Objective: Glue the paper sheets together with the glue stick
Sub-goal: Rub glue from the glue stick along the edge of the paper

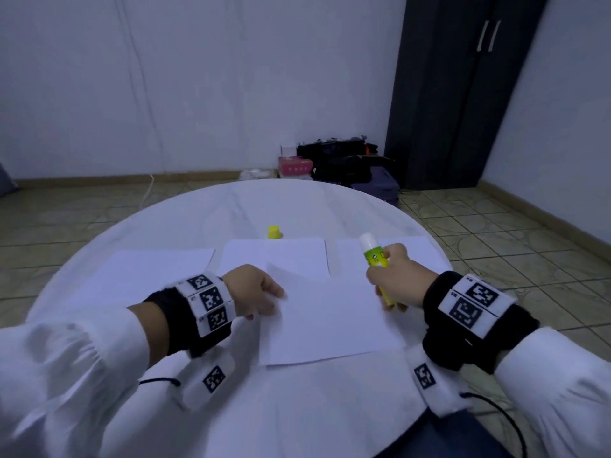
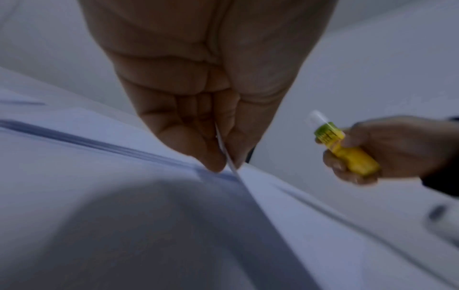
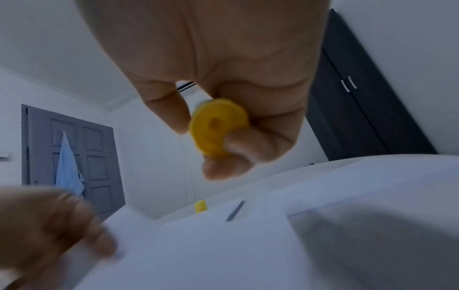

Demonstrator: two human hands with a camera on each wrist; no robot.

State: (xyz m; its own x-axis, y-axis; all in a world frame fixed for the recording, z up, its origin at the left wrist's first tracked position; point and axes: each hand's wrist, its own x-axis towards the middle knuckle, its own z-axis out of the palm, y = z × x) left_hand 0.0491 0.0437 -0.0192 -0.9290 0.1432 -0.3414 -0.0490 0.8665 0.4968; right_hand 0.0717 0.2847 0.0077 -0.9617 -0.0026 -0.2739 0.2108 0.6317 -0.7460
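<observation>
Two hands busy, left hand [image 1: 256, 294] pinching thin paper sheet [image 1: 327, 322], right hand [image 1: 395, 279] gripping uncapped cylindrical glue stick [image 1: 377, 259]

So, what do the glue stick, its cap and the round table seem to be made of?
Glue stick: glossy yellow-green plastic, likely; white glue tip out.
Cap: the same smooth yellow plastic, apparently.
Table: white with faint grey veins, perhaps marble or an imitation; it looks polished.

Dim, bluish, even light; both wrist views are motion-blurred with soft shadows, and the head view bows at its edges.
</observation>
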